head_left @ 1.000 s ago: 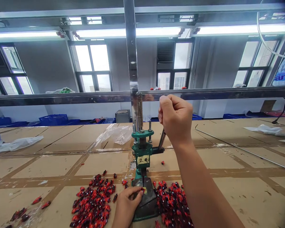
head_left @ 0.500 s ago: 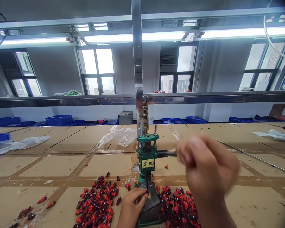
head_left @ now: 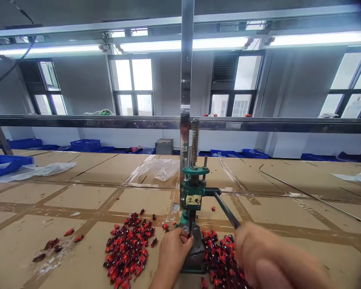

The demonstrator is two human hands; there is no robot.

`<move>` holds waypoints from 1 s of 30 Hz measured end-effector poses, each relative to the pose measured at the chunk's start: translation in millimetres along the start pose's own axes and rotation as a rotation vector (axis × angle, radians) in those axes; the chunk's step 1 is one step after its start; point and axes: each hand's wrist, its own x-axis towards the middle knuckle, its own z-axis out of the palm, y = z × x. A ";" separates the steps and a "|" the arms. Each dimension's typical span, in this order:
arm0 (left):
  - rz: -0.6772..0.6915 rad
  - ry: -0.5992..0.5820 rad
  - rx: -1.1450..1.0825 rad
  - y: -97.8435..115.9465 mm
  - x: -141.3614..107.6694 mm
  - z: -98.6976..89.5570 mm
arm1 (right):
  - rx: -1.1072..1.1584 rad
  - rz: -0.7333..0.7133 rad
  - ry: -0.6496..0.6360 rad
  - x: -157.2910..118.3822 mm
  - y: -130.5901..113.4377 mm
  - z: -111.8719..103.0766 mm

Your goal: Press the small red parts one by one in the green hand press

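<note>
**Left hand pinches a red piece at the press base**
Fingers hide most of it. Right hand, blurred, is beside the lever end; its grip cannot be told. The left pile and right pile flank the press within reach on the table.

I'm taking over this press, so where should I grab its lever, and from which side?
Grip the black lever near its free end, from the right, where the right hand is: it slants down that way from the green press, leaving that end farthest out.
</note>
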 end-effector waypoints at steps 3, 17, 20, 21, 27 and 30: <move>-0.111 -0.098 -0.034 13.8 -11.7 0.1 | 0.089 0.151 0.097 74.3 8.0 1.0; 0.194 -0.041 0.354 -66.5 20.0 -49.8 | 0.235 0.151 0.184 139.9 35.2 18.8; 0.308 -0.079 0.341 -75.0 23.1 -41.4 | 0.223 0.151 0.185 141.4 35.8 19.8; 0.318 -0.078 0.274 -76.6 22.4 -39.4 | 0.220 0.151 0.183 141.6 35.7 19.9; 0.120 -0.116 -0.494 -69.4 11.1 -22.7 | 0.245 0.162 0.184 140.0 32.5 19.8; 0.167 -0.067 -0.408 -59.2 4.6 -7.4 | 0.257 0.160 0.201 140.2 33.0 20.7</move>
